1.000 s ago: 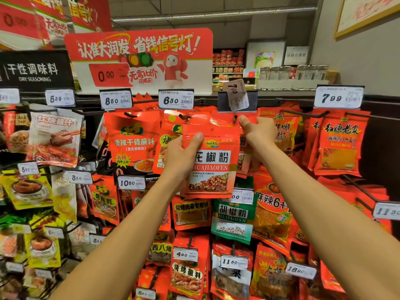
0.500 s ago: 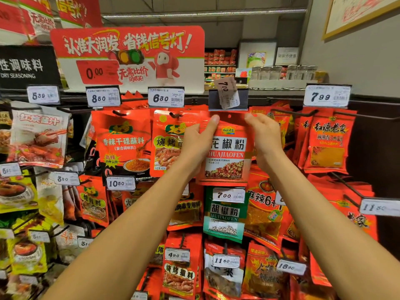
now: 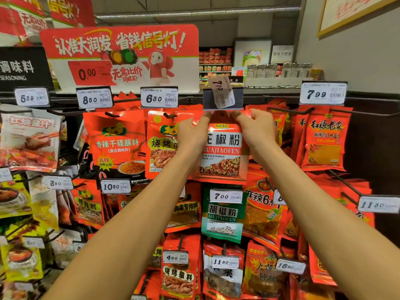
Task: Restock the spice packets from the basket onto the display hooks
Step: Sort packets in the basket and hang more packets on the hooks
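Red huajiaofen packet [image 3: 223, 152] held up under crooked 7.00 price tag [image 3: 221, 92] | left hand [image 3: 192, 135] grip pinches its top-left edge | right hand [image 3: 256, 132] grip pinches top-right corner

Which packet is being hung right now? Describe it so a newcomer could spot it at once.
Start at the big red banner across the top, then drop to the tilted 7.00 tag under its right end. Directly below, the left hand and right hand pinch the top corners of a red packet. Unlike its neighbours, it reads HUAJIAOFEN on a white panel above red peppercorns.
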Demonstrator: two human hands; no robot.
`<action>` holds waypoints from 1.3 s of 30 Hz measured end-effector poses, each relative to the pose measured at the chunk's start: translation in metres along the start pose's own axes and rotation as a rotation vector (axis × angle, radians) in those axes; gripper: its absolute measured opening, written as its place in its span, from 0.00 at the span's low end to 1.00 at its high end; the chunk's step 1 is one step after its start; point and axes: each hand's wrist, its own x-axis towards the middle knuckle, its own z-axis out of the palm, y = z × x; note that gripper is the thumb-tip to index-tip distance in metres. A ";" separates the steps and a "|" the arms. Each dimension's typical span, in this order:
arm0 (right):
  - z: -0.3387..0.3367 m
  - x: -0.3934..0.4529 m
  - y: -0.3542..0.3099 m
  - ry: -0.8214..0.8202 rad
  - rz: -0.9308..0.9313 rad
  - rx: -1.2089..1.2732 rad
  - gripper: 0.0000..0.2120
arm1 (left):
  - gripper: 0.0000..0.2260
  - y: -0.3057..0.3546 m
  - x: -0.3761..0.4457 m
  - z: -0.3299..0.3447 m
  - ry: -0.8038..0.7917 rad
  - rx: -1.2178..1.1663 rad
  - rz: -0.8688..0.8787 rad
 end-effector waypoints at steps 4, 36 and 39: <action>0.003 0.004 0.004 0.036 -0.030 -0.085 0.17 | 0.13 -0.006 0.008 -0.001 0.011 0.030 -0.041; -0.042 -0.033 0.044 -0.031 -0.009 -0.173 0.13 | 0.08 -0.018 -0.021 -0.060 -0.059 0.442 0.194; -0.043 -0.071 0.048 -0.157 0.109 0.054 0.09 | 0.08 -0.030 -0.051 -0.084 -0.193 0.233 0.084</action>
